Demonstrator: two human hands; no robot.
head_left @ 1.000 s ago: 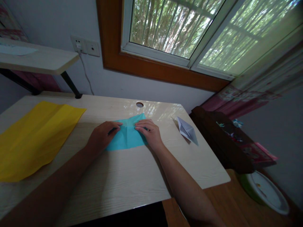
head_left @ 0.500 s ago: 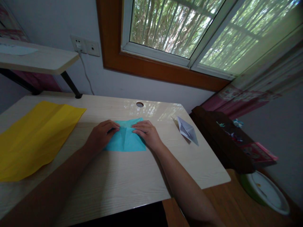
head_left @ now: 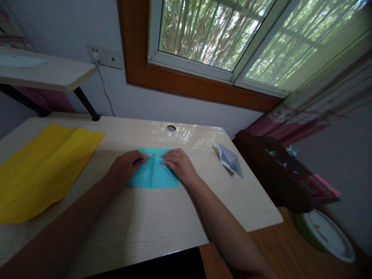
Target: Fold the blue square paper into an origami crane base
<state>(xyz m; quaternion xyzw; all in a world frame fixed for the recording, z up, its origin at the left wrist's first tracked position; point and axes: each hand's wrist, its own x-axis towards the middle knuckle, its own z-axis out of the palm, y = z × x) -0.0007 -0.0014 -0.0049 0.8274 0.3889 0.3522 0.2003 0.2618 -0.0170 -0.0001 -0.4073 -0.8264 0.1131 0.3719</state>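
A sheet of turquoise paper [head_left: 155,176] lies on the table between my hands, creased down its middle, with a small raised fold near its centre. My left hand [head_left: 124,164] pinches the paper to the left of that fold, thumb and fingers together. On the other side, my right hand [head_left: 180,164] grips the paper between thumb and fingers. Both hands cover the paper's side edges in part. Off to the right on the table rests a folded white paper boat [head_left: 231,161].
A large yellow sheet [head_left: 43,170] covers the left of the pale wooden table [head_left: 162,221]. A raised shelf [head_left: 69,75] stands at the back left. Near the back edge is a round cable hole [head_left: 171,128]. Beyond the right edge are a dark wooden cabinet [head_left: 267,170] and a round white basin [head_left: 328,234].
The turquoise paper's centre has risen into a small peak between my hands, and its far edge lies flatter. Both hands have barely shifted.
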